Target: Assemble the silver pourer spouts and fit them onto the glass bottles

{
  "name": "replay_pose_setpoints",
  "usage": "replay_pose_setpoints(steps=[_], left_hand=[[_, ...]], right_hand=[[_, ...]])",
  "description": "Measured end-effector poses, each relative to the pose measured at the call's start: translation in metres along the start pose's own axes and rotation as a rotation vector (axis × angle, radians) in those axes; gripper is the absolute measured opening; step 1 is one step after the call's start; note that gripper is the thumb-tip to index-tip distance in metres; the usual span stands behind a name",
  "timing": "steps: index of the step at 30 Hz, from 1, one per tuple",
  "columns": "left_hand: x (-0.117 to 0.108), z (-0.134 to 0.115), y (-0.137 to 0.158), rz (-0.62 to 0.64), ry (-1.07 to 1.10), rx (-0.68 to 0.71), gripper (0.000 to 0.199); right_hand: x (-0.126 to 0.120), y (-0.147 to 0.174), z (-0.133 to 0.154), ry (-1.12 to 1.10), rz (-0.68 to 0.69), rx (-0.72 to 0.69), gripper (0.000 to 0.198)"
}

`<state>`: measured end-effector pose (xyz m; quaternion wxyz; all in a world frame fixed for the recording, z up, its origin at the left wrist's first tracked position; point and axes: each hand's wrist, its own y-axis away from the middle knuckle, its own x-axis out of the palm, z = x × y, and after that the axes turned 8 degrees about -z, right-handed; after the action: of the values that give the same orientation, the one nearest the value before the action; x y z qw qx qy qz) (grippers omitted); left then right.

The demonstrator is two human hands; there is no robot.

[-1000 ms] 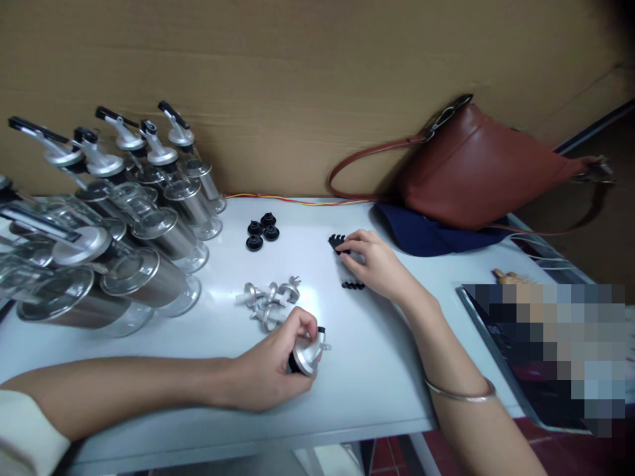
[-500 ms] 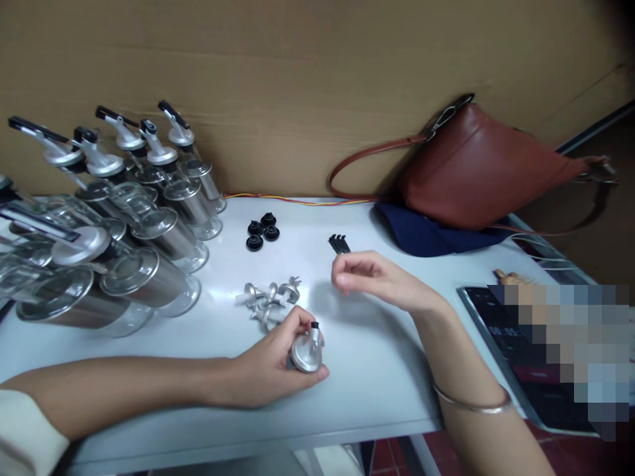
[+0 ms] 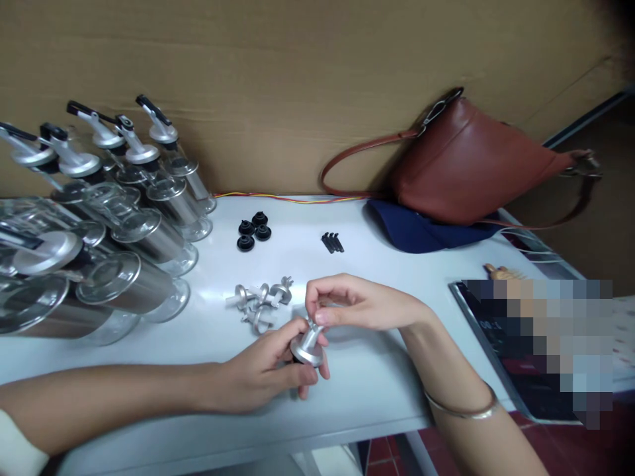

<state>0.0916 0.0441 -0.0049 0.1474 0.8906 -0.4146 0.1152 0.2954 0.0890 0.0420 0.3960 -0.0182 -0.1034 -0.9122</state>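
Note:
A silver pour spout (image 3: 309,349) with a round flange and a narrow neck is gripped in my left hand (image 3: 270,363), fingers wrapped around its base. My right hand (image 3: 352,304) pinches the upper end of that spout, its fingertips hiding the tip. Just beyond my left hand lies a small pile of silver spout pieces (image 3: 262,316) with white tubes. Several black stoppers (image 3: 245,243) sit in a cluster farther back. Behind my right hand, several slim black levers (image 3: 333,242) lie side by side on the white table (image 3: 367,390).
Glass and steel bottles (image 3: 133,281), several topped with pour spouts, crowd the left side. A brown bag (image 3: 471,165) rests on dark blue cloth (image 3: 421,231) at the back right. A dark-screened device (image 3: 496,350) lies at the right edge. Cardboard (image 3: 278,92) stands behind.
My right hand has moved left and down to the spout, and its fingers now cover the black tip. The view has shifted slightly.

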Motion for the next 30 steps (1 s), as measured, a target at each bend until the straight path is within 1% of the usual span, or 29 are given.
replay_pose_setpoints(steps=[3,7,9,11,14,20,22,25,27,30], left_hand=[[-0.001,0.004,0.0,0.001,-0.039,0.055,0.048],[-0.001,0.005,-0.001,-0.058,-0.053,0.049,0.047],[0.0,0.004,-0.001,-0.067,-0.064,0.041,0.047],[0.0,0.003,-0.001,-0.074,-0.075,0.032,0.047],[0.0,0.003,-0.001,-0.085,-0.071,0.035,0.042],[0.0,0.001,0.0,-0.078,-0.145,0.064,0.026],[0.001,-0.002,0.001,-0.077,-0.149,0.055,0.024],[0.001,-0.003,0.003,-0.04,-0.15,0.056,0.027],[0.0,-0.002,0.004,-0.023,-0.144,0.061,0.029],[0.0,0.0,0.004,-0.031,-0.115,0.065,0.031]], right_hand=[[0.002,-0.001,-0.001,-0.026,-0.026,-0.007,0.031],[0.006,-0.005,-0.006,-0.045,-0.105,-0.004,0.034],[0.007,-0.008,-0.008,-0.007,-0.097,-0.007,0.035],[0.006,-0.01,-0.01,0.028,-0.057,-0.021,0.037],[0.006,-0.011,-0.009,0.06,-0.026,-0.047,0.04],[0.011,-0.009,-0.007,0.127,-0.098,-0.018,0.044],[0.011,-0.009,-0.007,0.177,-0.192,-0.046,0.049],[0.004,-0.009,-0.005,0.268,-0.408,-0.144,0.053],[-0.003,-0.006,-0.003,0.262,-0.514,-0.204,0.047],[-0.016,0.001,0.001,0.235,-0.646,-0.25,0.031]])
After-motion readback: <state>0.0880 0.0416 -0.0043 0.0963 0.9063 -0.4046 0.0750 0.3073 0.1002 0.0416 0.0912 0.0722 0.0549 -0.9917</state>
